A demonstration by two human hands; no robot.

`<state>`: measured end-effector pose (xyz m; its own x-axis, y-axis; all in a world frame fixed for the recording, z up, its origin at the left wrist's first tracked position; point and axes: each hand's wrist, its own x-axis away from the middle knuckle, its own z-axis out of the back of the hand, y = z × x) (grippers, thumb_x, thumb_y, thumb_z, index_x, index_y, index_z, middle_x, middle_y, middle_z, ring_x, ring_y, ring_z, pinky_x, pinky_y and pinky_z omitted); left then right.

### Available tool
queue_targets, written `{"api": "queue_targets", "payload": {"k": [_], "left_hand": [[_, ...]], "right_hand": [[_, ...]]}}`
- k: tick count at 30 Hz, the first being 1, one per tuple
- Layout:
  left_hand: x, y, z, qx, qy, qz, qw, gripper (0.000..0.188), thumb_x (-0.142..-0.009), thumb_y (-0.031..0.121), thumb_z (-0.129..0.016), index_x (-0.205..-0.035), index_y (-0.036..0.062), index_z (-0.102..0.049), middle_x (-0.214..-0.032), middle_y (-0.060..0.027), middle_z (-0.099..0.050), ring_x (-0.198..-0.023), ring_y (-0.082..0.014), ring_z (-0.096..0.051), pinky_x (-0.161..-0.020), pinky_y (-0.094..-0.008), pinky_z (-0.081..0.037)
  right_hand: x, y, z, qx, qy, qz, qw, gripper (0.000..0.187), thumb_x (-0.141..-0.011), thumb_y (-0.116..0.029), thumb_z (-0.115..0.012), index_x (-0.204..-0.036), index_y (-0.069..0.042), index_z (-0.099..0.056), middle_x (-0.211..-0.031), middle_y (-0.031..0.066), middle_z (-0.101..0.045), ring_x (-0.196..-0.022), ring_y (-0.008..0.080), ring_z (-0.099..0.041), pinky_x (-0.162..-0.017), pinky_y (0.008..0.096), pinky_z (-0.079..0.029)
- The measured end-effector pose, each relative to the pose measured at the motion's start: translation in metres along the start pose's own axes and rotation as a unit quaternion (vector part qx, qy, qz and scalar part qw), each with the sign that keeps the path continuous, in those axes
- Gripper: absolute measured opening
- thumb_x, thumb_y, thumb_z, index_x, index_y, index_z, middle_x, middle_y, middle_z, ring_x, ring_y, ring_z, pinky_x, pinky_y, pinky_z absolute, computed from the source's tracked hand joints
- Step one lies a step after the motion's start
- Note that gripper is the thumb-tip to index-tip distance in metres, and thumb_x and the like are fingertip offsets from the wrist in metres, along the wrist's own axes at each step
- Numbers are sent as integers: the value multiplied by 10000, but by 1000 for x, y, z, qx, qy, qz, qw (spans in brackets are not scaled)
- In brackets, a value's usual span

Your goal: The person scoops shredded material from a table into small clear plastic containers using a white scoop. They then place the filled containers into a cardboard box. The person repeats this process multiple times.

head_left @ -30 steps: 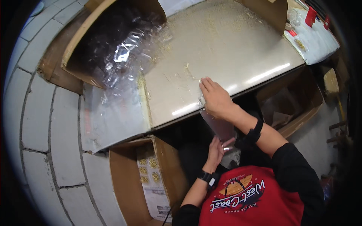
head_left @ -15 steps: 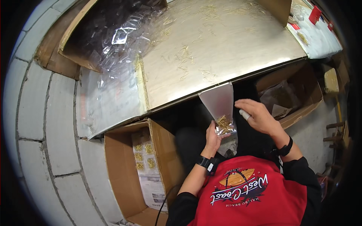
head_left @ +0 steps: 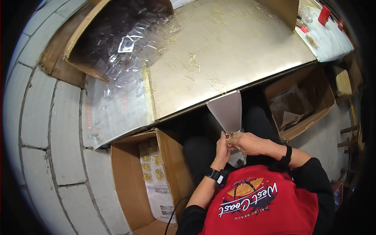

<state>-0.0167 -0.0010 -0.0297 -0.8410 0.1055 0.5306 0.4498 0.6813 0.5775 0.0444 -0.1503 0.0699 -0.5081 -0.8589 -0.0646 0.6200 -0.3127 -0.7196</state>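
My left hand (head_left: pixel 222 150) grips a small clear plastic box from its left side, below the narrow end of a grey metal chute (head_left: pixel 227 111). Thin gold-coloured pins (head_left: pixel 230 144) show inside the box, which is mostly covered by my hands. From the right, my right hand (head_left: pixel 248 143) lies over the box's mouth with its fingers bent down at the pins. Those fingertips are hidden, so whether they pinch anything does not show. The chute hangs from the front edge of the metal-topped table (head_left: pixel 250 58).
Scattered gold pins (head_left: pixel 192 58) lie on the tabletop. A tipped carton spills clear plastic boxes (head_left: pixel 127 45) at the far left. Filled boxes (head_left: pixel 152 166) sit in an open carton (head_left: pixel 172 164) at the lower left. Another carton (head_left: pixel 305 103) stands under the table's right side.
My right hand has come left and down from beside the chute onto the clear box. My left hand still holds the box at the chute's lower end.
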Motion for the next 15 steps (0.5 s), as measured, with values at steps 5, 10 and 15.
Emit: {"api": "queue_targets", "payload": {"k": [5, 10, 15], "left_hand": [[-8, 6, 7, -30, -2, 15, 999, 310, -978, 253, -410, -1180, 38, -507, -1061, -131, -651, -855, -263, -690, -607, -365, -601], [-12, 3, 17, -54, 25, 20, 998, 268, -901, 60, -440, -1156, 3, -501, -1081, -174, -645, -866, -278, -688, -611, -342, -604], [-12, 11, 17, 42, -17, 24, 999, 265, -932, 144, -453, -1161, 34, -526, -1024, -116, -643, -835, -254, -684, -649, -383, -591]], "right_hand": [[-61, -6, 67, 41, 189, 83, 978, 350, -725, 64, -578, -1064, -20, -614, -1029, 163, -629, -926, 346, -622, -806, 388, -518], [-190, 16, 122, 176, 195, -22, 965, 361, -851, -136, -554, -1198, -40, -526, -1269, 176, -514, -1181, 373, -479, -936, 429, -453], [-239, 38, 126, 268, 71, -40, 960, 399, -850, -159, -569, -1227, -48, -498, -1350, 188, -436, -1227, 409, -428, -966, 418, -447]]}}
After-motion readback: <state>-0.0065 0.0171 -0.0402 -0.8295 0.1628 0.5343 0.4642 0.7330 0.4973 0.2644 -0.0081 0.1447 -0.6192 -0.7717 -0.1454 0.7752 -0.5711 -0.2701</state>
